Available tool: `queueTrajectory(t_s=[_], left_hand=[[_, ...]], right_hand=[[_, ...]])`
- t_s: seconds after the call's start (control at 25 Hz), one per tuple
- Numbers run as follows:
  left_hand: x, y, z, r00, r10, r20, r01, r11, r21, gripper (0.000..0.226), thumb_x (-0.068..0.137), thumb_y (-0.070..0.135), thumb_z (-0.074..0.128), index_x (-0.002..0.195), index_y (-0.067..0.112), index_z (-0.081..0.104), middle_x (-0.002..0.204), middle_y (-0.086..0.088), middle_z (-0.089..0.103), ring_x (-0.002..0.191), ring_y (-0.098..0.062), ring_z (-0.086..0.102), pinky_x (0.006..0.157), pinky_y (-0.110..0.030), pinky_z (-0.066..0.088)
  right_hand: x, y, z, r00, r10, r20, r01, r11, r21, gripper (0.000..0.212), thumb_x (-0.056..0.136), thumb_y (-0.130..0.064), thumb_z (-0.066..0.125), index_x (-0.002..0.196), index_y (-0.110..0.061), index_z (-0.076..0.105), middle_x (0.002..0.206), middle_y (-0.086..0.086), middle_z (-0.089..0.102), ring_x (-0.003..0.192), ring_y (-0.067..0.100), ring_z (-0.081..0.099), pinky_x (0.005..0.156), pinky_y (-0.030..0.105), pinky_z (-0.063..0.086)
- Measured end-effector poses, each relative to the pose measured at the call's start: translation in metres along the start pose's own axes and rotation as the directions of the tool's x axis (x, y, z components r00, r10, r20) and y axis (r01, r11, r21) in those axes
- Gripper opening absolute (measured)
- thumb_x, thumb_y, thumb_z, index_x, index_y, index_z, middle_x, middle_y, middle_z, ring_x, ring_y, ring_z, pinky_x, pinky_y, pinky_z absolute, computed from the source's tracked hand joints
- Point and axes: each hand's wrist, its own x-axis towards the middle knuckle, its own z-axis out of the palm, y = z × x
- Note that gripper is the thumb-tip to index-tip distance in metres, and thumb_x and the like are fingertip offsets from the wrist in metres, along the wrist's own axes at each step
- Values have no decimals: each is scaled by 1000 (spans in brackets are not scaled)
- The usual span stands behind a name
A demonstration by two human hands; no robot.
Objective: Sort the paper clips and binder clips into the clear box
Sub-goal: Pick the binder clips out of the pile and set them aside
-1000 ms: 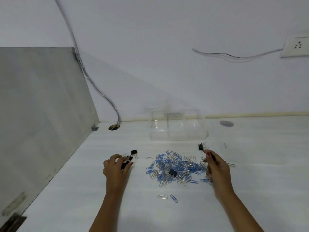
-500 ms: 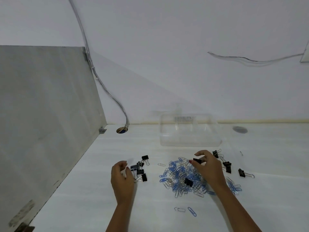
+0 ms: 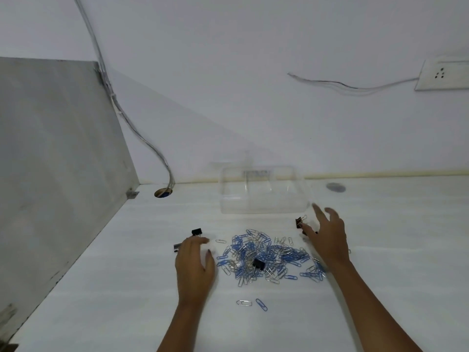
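My hands, left (image 3: 195,262) and right (image 3: 327,237), have spread apart, fingers splayed and empty; binder clips (image 3: 300,222) now flank the paper-clip pile (image 3: 266,257); clear box (image 3: 264,210) unfilled.

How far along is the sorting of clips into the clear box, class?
Barely begun. Done: nothing, since the clear box looks empty. In hand: the left hand and right hand are open over black binder clips at either side, gripping nothing. Left: the whole paper clip pile, one binder clip lying on it, and two strays.
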Motion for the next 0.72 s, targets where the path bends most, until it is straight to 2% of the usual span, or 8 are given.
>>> queueTrajectory(t_s=[0.08, 0.16, 0.2, 0.32, 0.4, 0.52, 0.64, 0.72], left_hand=[[-8, 15, 17, 987, 84, 138, -77, 996, -52, 25, 78, 29, 48, 96, 16, 57, 97, -1, 62, 97, -18, 55, 87, -35, 45], [-9, 27, 37, 935, 166, 314, -173, 985, -5, 32, 76, 38, 54, 100, 19, 60, 105, 0, 62, 109, -25, 55, 96, -47, 44], [-8, 33, 46, 906, 185, 380, -223, 973, 58, 37, 75, 44, 55, 102, 20, 62, 112, -1, 62, 118, -29, 51, 103, -51, 38], [-3, 56, 58, 846, 48, 532, -200, 952, 231, 31, 80, 44, 57, 101, 23, 65, 132, 2, 50, 139, -28, 20, 113, -46, 16], [-3, 62, 60, 841, -12, 541, -170, 944, 284, 21, 83, 36, 58, 96, 24, 66, 129, 6, 51, 140, -23, 16, 112, -42, 12], [-9, 61, 60, 861, -54, 505, -115, 948, 297, 16, 81, 36, 62, 90, 23, 67, 114, 9, 59, 133, -18, 29, 109, -47, 17], [-11, 60, 60, 901, -43, 431, -63, 972, 228, 10, 71, 30, 73, 74, 21, 71, 94, 11, 53, 110, -8, 39, 103, -45, 18], [-12, 68, 52, 940, 9, 340, -35, 997, 72, 8, 69, 19, 75, 65, 20, 69, 81, 13, 55, 88, 2, 46, 91, -37, 31]], right_hand=[[0, 6, -1, 999, 42, 10, -42, 999, -19, 50, 84, -20, 60, 131, -11, 44, 139, 26, 36, 120, 45, 37, 93, 55, 39], [0, 13, -3, 1000, -9, 29, 11, 998, -70, 42, 84, -27, 54, 123, -10, 53, 133, 25, 45, 116, 45, 45, 94, 58, 40], [-1, 19, -6, 999, -30, 16, 30, 999, -34, 39, 84, -27, 49, 118, -8, 57, 127, 25, 51, 114, 43, 50, 94, 57, 41], [-27, 27, -19, 994, 52, -91, -37, 986, 165, 29, 83, 0, 43, 107, -3, 58, 113, 19, 59, 110, 34, 52, 93, 39, 40], [-58, 32, -23, 984, 48, -172, -12, 979, 203, 32, 76, 2, 37, 95, -4, 62, 100, 14, 62, 98, 31, 54, 80, 26, 38], [-82, 39, -23, 977, -62, -203, 100, 977, 186, 31, 72, -4, 36, 83, -7, 64, 87, 10, 63, 87, 22, 51, 71, 19, 35], [-79, 39, -21, 979, -105, -173, 134, 978, 159, 22, 74, 3, 47, 83, -7, 65, 86, 11, 63, 86, 21, 52, 75, 19, 36], [-79, 39, -22, 980, -121, -160, 148, 975, 166, 23, 73, 11, 53, 83, -6, 65, 86, 11, 63, 85, 26, 56, 76, 23, 38]])
